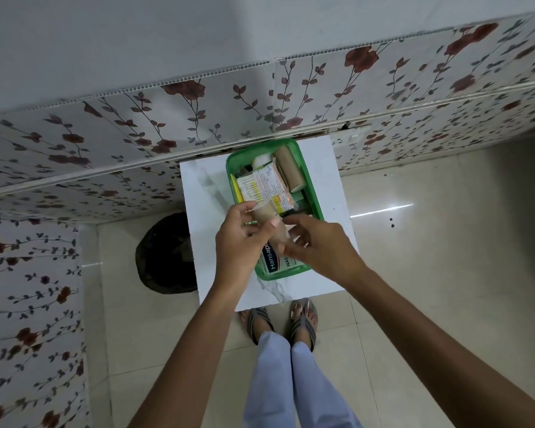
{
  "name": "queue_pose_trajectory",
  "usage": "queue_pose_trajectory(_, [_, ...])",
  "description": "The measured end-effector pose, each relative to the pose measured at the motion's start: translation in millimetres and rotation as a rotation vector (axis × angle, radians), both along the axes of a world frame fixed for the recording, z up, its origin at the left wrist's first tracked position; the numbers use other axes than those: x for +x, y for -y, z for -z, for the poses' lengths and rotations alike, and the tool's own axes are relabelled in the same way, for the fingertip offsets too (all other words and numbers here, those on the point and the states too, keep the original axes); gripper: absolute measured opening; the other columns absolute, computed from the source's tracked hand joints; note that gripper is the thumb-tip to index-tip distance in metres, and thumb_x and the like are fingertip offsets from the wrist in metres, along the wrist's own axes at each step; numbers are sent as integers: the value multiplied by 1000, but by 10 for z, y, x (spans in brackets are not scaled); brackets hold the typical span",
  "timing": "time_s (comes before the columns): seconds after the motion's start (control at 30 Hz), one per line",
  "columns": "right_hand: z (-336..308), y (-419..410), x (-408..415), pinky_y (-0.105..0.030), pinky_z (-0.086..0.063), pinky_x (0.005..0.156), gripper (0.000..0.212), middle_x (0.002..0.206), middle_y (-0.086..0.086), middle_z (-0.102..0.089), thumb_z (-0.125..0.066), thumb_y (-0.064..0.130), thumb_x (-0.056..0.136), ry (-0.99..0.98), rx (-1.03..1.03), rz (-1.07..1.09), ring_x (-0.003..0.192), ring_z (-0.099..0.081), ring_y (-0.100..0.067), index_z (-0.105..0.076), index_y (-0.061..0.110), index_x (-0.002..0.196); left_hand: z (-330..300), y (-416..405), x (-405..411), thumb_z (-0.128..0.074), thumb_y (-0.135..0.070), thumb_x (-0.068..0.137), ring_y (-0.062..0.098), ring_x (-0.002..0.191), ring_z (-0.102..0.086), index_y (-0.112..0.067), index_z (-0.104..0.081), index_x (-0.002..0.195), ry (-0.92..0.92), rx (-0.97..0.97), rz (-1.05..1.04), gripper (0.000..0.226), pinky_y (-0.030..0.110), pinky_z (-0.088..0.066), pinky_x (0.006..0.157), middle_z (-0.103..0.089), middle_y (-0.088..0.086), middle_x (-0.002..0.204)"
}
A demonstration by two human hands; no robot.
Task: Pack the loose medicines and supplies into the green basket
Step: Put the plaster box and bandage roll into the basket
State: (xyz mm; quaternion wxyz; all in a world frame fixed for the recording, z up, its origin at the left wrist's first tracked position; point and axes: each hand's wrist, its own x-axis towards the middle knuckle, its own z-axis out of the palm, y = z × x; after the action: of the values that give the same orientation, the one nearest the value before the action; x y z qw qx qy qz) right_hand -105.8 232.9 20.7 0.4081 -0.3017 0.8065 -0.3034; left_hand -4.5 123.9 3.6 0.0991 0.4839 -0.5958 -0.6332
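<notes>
The green basket (312, 193) stands on a small white table (204, 193). Inside lie a tan bandage roll (289, 171), an orange-and-white medicine box (269, 183), a pack of cotton buds (250, 188) and a white Hansaplast box (274, 262) at the near end. My left hand (238, 242) grips a second tan bandage roll (267, 219) just above the basket's near half. My right hand (318, 244) is beside it, fingers curled and touching the roll's lower end and its clear wrapper.
The table stands against a wall with floral panels (136, 143). A dark round bin (164, 253) sits on the tiled floor left of the table. My feet in sandals (281, 322) are at the table's near edge.
</notes>
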Motion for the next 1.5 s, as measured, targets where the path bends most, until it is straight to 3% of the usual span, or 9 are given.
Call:
queue_pose_trajectory(0.17, [90,167,117,-31,-53,64,51,83,-1,-70,-72,37,73,-37,13,141,74,-65,-18,-49,17,113,12,122,4,-61,-24,85,-4,87,-57,-18,-57,116,91,-201,11,32,0,-41,69,-62,-8,99])
queue_pose_trajectory(0.37, [209,407,121,-32,-53,77,40,102,-11,-71,-66,20,80,-210,-77,63,85,-66,-25,-58,22,119,138,307,61,-52,-15,88,16,94,-56,-14,-51,125,232,-225,-55,36,31,-46,87,-59,7,123])
queue_pose_trajectory(0.57, [366,478,240,-31,-50,67,44,91,-15,-71,-58,3,80,-373,-124,-40,80,-65,-30,-58,18,122,211,313,4,-69,-24,79,28,89,-63,-13,-56,117,267,-112,9,42,51,-54,83,-63,6,98])
queue_pose_trajectory(0.73, [425,537,314,-29,-36,52,26,84,-16,-70,-54,17,87,-542,-38,-134,72,-66,-34,-54,16,113,261,325,-36,-78,-20,66,31,85,-65,-15,-62,109,314,-127,-11,46,50,-57,74,-65,5,87])
queue_pose_trajectory(0.93, [457,508,365,-36,-49,57,31,92,-15,-70,-46,25,94,-557,15,-193,76,-67,-36,-50,18,123,200,342,-63,-74,-12,63,29,76,-64,-29,-60,94,356,-73,-20,39,53,-57,69,-58,-4,66])
queue_pose_trajectory(1.03, [335,448,238,-35,-55,64,32,89,-15,-72,-53,18,89,-398,-70,-116,75,-67,-31,-59,21,120,181,346,-57,-77,-17,65,28,83,-63,-23,-60,112,328,-19,14,50,51,-58,71,-61,3,77])
queue_pose_trajectory(1.17, [208,267,-87,-33,-56,62,24,74,-3,-69,-57,13,87,-338,-127,240,55,-59,-11,-65,17,109,181,312,-3,-70,-21,76,30,99,-61,-19,-53,122,306,17,111,49,50,-59,70,-60,9,107])
queue_pose_trajectory(1.3, [266,26,-408,-28,-46,69,26,86,-9,-70,-49,10,88,-383,-41,489,69,-56,-16,-66,14,108,159,321,35,-70,-4,73,30,99,-62,-23,-49,128,297,125,166,61,50,-58,74,-62,15,113])
queue_pose_trajectory(1.5, [646,-60,-647,-39,-53,86,27,103,-22,-71,-55,15,83,-99,317,409,90,-65,-34,-68,-2,100,93,434,74,-57,18,71,35,98,-63,-18,-47,132,235,310,143,72,45,-56,72,-62,19,114])
